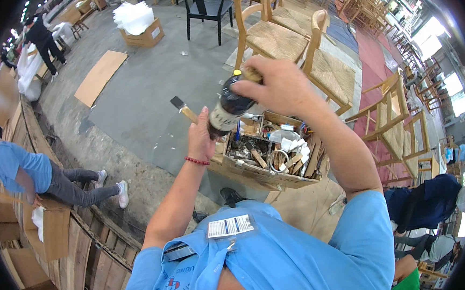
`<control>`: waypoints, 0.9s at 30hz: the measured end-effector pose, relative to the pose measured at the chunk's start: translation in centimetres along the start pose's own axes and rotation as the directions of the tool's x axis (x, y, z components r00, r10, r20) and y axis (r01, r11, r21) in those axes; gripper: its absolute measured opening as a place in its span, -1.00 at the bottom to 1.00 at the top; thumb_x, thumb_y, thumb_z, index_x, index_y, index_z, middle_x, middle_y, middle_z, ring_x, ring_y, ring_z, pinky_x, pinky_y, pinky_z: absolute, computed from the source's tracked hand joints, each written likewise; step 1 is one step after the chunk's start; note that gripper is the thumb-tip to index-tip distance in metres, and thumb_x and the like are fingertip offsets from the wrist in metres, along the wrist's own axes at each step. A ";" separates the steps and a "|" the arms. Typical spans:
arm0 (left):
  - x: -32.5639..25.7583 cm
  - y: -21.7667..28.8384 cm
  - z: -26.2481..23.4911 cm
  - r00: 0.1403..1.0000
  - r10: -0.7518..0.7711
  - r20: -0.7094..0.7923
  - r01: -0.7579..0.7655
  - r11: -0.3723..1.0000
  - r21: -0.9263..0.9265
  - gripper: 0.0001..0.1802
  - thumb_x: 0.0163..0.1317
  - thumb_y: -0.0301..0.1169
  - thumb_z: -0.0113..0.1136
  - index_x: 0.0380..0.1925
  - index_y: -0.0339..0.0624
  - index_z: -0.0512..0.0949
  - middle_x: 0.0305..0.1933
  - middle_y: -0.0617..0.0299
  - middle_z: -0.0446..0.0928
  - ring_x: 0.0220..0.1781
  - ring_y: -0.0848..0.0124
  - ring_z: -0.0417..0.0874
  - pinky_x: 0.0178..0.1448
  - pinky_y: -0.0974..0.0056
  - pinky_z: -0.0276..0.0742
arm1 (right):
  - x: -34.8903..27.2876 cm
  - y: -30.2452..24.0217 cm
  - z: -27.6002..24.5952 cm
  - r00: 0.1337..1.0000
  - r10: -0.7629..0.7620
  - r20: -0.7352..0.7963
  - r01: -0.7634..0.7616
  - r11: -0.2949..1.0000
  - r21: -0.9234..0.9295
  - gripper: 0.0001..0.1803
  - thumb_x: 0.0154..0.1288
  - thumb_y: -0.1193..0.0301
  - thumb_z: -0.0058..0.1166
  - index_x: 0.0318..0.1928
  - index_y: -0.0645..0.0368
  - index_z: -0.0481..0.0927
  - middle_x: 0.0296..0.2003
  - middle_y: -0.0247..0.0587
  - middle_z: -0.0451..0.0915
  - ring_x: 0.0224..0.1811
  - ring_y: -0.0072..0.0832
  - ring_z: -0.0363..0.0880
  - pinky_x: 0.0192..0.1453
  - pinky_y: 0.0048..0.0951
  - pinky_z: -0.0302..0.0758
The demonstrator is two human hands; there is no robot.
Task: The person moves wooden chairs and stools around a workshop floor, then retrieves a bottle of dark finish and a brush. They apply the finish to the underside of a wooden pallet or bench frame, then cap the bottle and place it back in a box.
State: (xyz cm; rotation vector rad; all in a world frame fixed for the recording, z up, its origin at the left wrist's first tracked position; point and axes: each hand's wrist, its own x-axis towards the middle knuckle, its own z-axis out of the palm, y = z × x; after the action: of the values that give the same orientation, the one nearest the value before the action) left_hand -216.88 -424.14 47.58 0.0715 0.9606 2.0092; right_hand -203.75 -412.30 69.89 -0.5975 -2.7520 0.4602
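A dark bottle (226, 102) with a pale label is held tilted in front of me, over the edge of a box of tools. My left hand (203, 138) is closed round its lower part. From that same hand sticks out a flat paintbrush (189, 114) with a wooden handle and dark bristles. At the bottle's upper end, my right hand (272, 82) grips it from above. A brownish piece (253, 74) shows under the right fingers, and I cannot make out what it is. A small yellow spot (237, 72) sits beside it.
An open cardboard box (252, 174) full of tools, rolls and scraps stands just beyond me. Woven-seat wooden chairs (276, 39) are at the far right, a black chair (208, 11) farther back. Flat cardboard (100, 77) lies left. A person in blue (23, 168) is at the left.
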 end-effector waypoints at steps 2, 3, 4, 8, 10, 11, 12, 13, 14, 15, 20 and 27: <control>0.0 0.2 0.0 0.995 -0.024 -0.100 0.030 0.998 0.058 -0.50 0.35 -0.09 0.06 0.03 -0.30 0.32 -0.10 0.10 0.54 -0.09 0.17 0.61 -0.17 0.04 0.63 | 0.2 1.9 -1.4 0.998 0.049 -0.026 -0.050 0.999 -0.016 -0.50 0.15 0.02 0.15 -0.21 0.27 0.58 -0.32 0.11 0.63 -0.20 0.02 0.61 -0.07 -0.12 0.51; -0.4 0.3 -0.8 0.992 -0.021 -0.121 0.030 0.997 0.072 -0.51 0.36 -0.09 0.04 0.04 -0.27 0.26 -0.11 0.09 0.51 -0.09 0.16 0.60 -0.17 0.05 0.62 | 0.3 3.0 -1.6 0.997 0.073 -0.037 -0.074 0.997 -0.028 -0.49 0.14 0.02 0.15 -0.21 0.28 0.58 -0.32 0.12 0.63 -0.20 0.03 0.61 -0.06 -0.11 0.51; -0.8 0.5 -1.9 0.983 -0.031 -0.181 0.047 0.995 0.085 -0.53 0.36 -0.09 0.04 0.02 -0.25 0.27 -0.11 0.08 0.52 -0.10 0.17 0.60 -0.18 0.06 0.62 | 0.4 4.3 -1.5 0.994 0.098 -0.047 -0.100 0.994 -0.035 -0.49 0.14 0.02 0.15 -0.21 0.28 0.58 -0.32 0.12 0.63 -0.20 0.03 0.60 -0.06 -0.11 0.50; -3.7 0.6 -8.5 0.929 0.023 -0.369 0.030 0.990 0.136 -0.62 0.36 -0.11 0.05 -0.07 -0.15 0.30 -0.15 0.09 0.54 -0.18 0.26 0.62 -0.28 0.20 0.57 | 1.3 9.8 2.0 0.990 0.137 -0.032 -0.139 0.988 -0.073 -0.48 0.13 0.01 0.13 -0.19 0.28 0.59 -0.32 0.15 0.63 -0.18 0.04 0.60 -0.04 -0.09 0.50; -5.4 0.4 -12.0 0.883 0.053 -0.466 0.028 0.986 0.164 -0.68 0.36 -0.14 0.05 -0.11 -0.10 0.30 -0.18 0.11 0.56 -0.35 0.34 0.61 -0.44 0.30 0.50 | 2.3 12.3 4.9 0.982 0.187 0.029 -0.183 0.977 -0.111 -0.47 0.13 0.01 0.13 -0.18 0.28 0.59 -0.32 0.16 0.62 -0.17 0.04 0.60 -0.03 -0.08 0.49; -6.4 0.2 -13.5 0.877 0.070 -0.475 0.017 0.984 0.176 -0.70 0.37 -0.16 0.04 -0.12 -0.13 0.31 -0.22 0.11 0.56 -0.43 0.37 0.58 -0.50 0.33 0.45 | 2.9 13.4 6.3 0.975 0.217 0.058 -0.208 0.969 -0.134 -0.47 0.13 0.01 0.13 -0.18 0.28 0.59 -0.32 0.17 0.62 -0.16 0.05 0.59 -0.03 -0.07 0.49; -7.4 0.1 -14.8 0.868 0.090 -0.488 0.003 0.983 0.186 -0.71 0.37 -0.19 0.03 -0.13 -0.15 0.31 -0.25 0.11 0.56 -0.51 0.40 0.55 -0.57 0.36 0.39 | 3.5 14.4 7.5 0.973 0.220 0.071 -0.210 0.969 -0.128 -0.47 0.13 0.01 0.13 -0.18 0.28 0.58 -0.32 0.17 0.62 -0.16 0.05 0.59 -0.03 -0.07 0.49; -8.3 -0.1 -16.0 0.847 0.109 -0.520 -0.009 0.981 0.192 -0.73 0.38 -0.22 0.02 -0.14 -0.18 0.31 -0.29 0.10 0.56 -0.59 0.44 0.52 -0.63 0.39 0.34 | 3.8 15.1 8.7 0.970 0.226 0.083 -0.215 0.969 -0.124 -0.48 0.13 0.01 0.14 -0.18 0.28 0.58 -0.31 0.18 0.62 -0.16 0.06 0.59 -0.03 -0.06 0.49; -9.3 -0.3 -16.9 0.848 0.104 -0.519 -0.010 0.984 0.180 -0.74 0.37 -0.23 0.02 -0.16 -0.17 0.31 -0.30 0.11 0.56 -0.62 0.45 0.49 -0.66 0.41 0.29 | 4.4 15.7 9.8 0.968 0.232 0.095 -0.220 0.968 -0.122 -0.48 0.13 0.02 0.14 -0.19 0.27 0.58 -0.31 0.18 0.62 -0.16 0.06 0.59 -0.03 -0.06 0.49; -10.3 -0.6 -17.7 0.839 0.094 -0.536 -0.005 0.986 0.164 -0.76 0.37 -0.24 0.03 -0.18 -0.17 0.31 -0.32 0.11 0.56 -0.65 0.46 0.46 -0.68 0.42 0.25 | 5.0 16.3 10.8 0.968 0.228 0.103 -0.216 0.970 -0.110 -0.48 0.12 0.02 0.14 -0.19 0.27 0.58 -0.31 0.18 0.62 -0.15 0.07 0.59 -0.03 -0.06 0.49; -14.6 -2.2 -19.8 0.779 0.073 -0.623 -0.006 0.994 0.108 -0.80 0.36 -0.27 0.04 -0.25 -0.13 0.32 -0.35 0.11 0.55 -0.69 0.50 0.39 -0.71 0.45 0.16 | 6.9 18.0 14.3 0.966 0.238 0.101 -0.230 0.969 -0.087 -0.51 0.12 0.03 0.14 -0.21 0.24 0.57 -0.28 0.17 0.62 -0.14 0.07 0.58 -0.03 -0.05 0.49; -17.6 -3.2 -19.9 0.711 0.078 -0.699 -0.030 0.996 0.081 -0.80 0.36 -0.25 0.04 -0.26 -0.11 0.33 -0.35 0.12 0.54 -0.69 0.51 0.36 -0.70 0.46 0.13 | 7.0 19.4 17.5 0.954 0.288 0.084 -0.287 0.958 -0.024 -0.37 0.14 0.07 0.20 0.15 0.15 0.42 -0.15 0.20 0.61 -0.06 0.08 0.57 0.04 -0.06 0.47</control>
State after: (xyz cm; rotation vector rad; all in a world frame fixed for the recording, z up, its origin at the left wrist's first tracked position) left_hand -211.68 -448.09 36.80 -0.6990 1.5079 2.0827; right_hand -209.02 -396.82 48.38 -1.0118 -2.7597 0.5459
